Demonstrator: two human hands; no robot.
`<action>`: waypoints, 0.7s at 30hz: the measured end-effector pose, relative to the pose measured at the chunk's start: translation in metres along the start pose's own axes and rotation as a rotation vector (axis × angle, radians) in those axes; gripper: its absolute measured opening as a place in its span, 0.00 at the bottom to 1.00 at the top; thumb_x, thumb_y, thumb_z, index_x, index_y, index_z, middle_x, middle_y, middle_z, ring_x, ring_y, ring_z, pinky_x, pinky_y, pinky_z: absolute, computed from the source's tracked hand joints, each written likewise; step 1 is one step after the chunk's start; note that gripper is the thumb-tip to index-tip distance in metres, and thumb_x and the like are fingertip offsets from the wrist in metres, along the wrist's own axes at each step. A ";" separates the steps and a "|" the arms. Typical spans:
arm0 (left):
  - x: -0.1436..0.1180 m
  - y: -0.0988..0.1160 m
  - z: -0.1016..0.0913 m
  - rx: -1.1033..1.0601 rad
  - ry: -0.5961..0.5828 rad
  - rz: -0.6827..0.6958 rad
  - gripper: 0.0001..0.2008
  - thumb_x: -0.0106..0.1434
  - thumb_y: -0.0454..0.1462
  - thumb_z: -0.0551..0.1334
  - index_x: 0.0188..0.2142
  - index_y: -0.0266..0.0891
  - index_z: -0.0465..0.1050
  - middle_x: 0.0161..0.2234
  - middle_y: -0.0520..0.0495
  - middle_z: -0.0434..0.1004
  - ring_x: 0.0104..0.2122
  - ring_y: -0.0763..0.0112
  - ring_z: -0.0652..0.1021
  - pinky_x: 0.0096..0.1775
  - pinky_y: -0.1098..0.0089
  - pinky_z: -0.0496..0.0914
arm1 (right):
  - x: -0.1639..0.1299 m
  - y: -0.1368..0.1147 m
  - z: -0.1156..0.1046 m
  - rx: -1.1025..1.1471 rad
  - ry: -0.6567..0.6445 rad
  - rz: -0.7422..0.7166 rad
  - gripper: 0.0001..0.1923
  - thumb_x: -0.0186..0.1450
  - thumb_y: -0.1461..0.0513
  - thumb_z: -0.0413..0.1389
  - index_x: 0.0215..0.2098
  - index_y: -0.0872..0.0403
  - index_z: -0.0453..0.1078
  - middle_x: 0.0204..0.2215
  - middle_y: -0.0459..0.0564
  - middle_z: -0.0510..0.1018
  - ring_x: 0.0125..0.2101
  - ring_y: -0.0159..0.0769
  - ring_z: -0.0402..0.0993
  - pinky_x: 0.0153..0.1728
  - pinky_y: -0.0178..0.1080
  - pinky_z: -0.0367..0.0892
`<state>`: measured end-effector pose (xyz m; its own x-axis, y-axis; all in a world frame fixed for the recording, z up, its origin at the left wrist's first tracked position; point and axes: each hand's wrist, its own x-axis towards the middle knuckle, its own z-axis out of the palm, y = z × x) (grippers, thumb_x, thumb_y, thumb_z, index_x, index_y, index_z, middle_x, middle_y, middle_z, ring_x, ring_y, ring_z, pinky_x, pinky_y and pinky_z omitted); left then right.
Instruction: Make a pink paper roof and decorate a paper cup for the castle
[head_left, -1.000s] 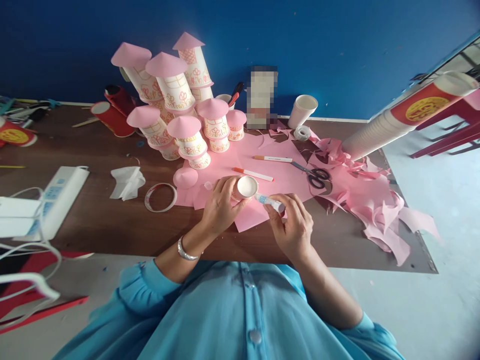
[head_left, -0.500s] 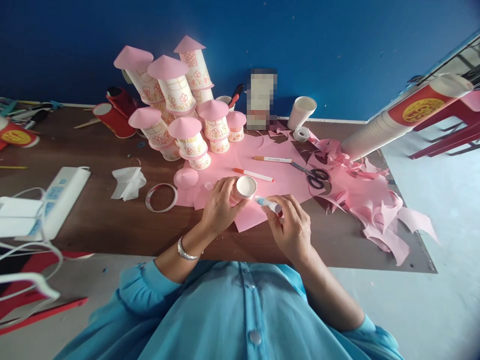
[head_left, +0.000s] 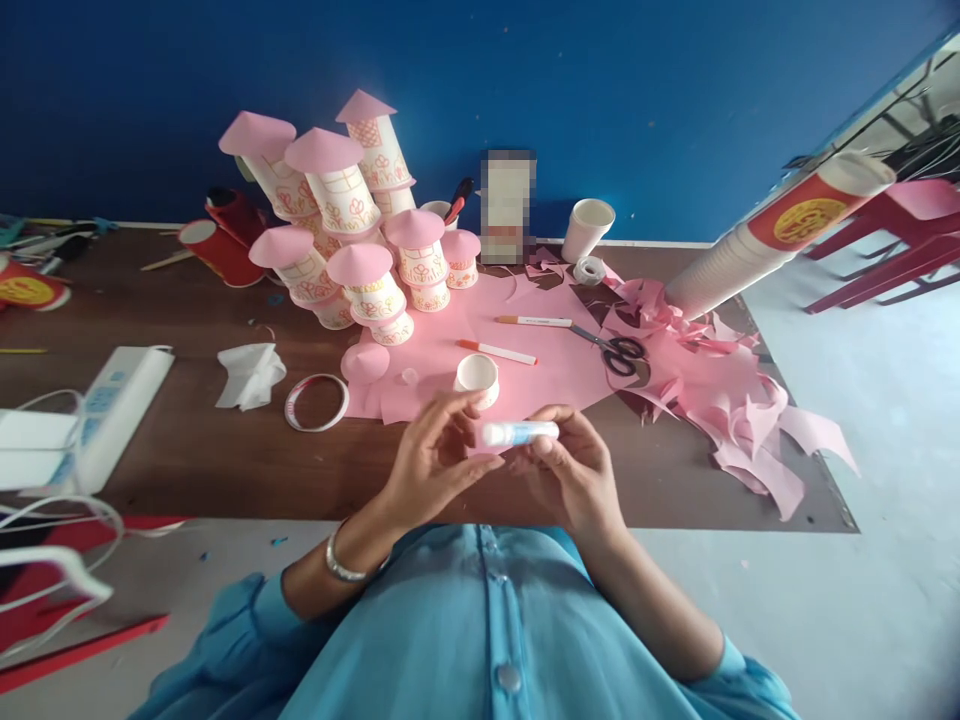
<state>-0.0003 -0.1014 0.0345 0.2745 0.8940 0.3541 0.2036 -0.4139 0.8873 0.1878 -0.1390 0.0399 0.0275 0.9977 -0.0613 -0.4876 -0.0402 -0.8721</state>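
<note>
My right hand (head_left: 574, 470) holds a small white glue stick (head_left: 519, 432) level above the table's near edge. My left hand (head_left: 431, 455) is beside it with fingers spread, its fingertips close to the stick's left end; nothing shows in it. A small white paper cup (head_left: 477, 376) stands alone on the pink paper sheet (head_left: 555, 365) just beyond my hands. A tiny clear cap (head_left: 409, 376) and a pink paper cone (head_left: 365, 362) lie to the cup's left.
Paper-cup towers with pink cone roofs (head_left: 352, 240) stand at the back. Two markers (head_left: 499, 351), scissors (head_left: 622, 352), pink scraps (head_left: 742, 410), a tape roll (head_left: 589, 270), a cup stack (head_left: 757, 250), a cut ring (head_left: 316, 402), a tissue (head_left: 250, 372) and a power strip (head_left: 112, 395) lie around.
My left hand let go of the small cup, which now stands on the pink paper. Both hands drew back toward me, and the glue stick turned level.
</note>
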 end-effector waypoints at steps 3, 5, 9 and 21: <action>-0.007 0.010 0.010 -0.164 0.023 -0.081 0.14 0.65 0.42 0.71 0.50 0.43 0.82 0.41 0.45 0.78 0.37 0.69 0.80 0.38 0.71 0.77 | -0.003 0.010 0.005 0.052 -0.052 0.103 0.13 0.64 0.53 0.71 0.40 0.51 0.77 0.27 0.42 0.79 0.22 0.27 0.75 0.26 0.31 0.72; -0.007 0.013 0.014 -0.233 0.068 -0.161 0.11 0.65 0.42 0.71 0.45 0.42 0.85 0.39 0.46 0.78 0.35 0.71 0.80 0.35 0.73 0.76 | -0.003 0.014 0.005 0.064 -0.044 0.138 0.15 0.65 0.51 0.69 0.41 0.52 0.78 0.25 0.42 0.77 0.20 0.26 0.71 0.24 0.31 0.70; -0.005 0.018 0.016 -0.274 0.108 -0.227 0.10 0.63 0.42 0.73 0.41 0.40 0.85 0.37 0.46 0.79 0.35 0.70 0.80 0.35 0.73 0.76 | -0.003 0.019 0.001 -0.001 -0.016 0.120 0.15 0.68 0.49 0.65 0.44 0.51 0.80 0.25 0.43 0.77 0.21 0.27 0.71 0.27 0.33 0.72; 0.000 0.025 0.015 -0.383 0.110 -0.362 0.10 0.62 0.43 0.73 0.39 0.41 0.84 0.38 0.47 0.80 0.32 0.72 0.78 0.32 0.73 0.74 | 0.003 0.012 -0.009 -0.159 -0.121 0.063 0.15 0.70 0.50 0.64 0.47 0.50 0.77 0.30 0.47 0.82 0.28 0.33 0.79 0.33 0.37 0.77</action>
<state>0.0188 -0.1140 0.0524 0.1465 0.9891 0.0160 -0.0962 -0.0019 0.9954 0.1896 -0.1371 0.0249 -0.1086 0.9918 -0.0679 -0.3410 -0.1014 -0.9346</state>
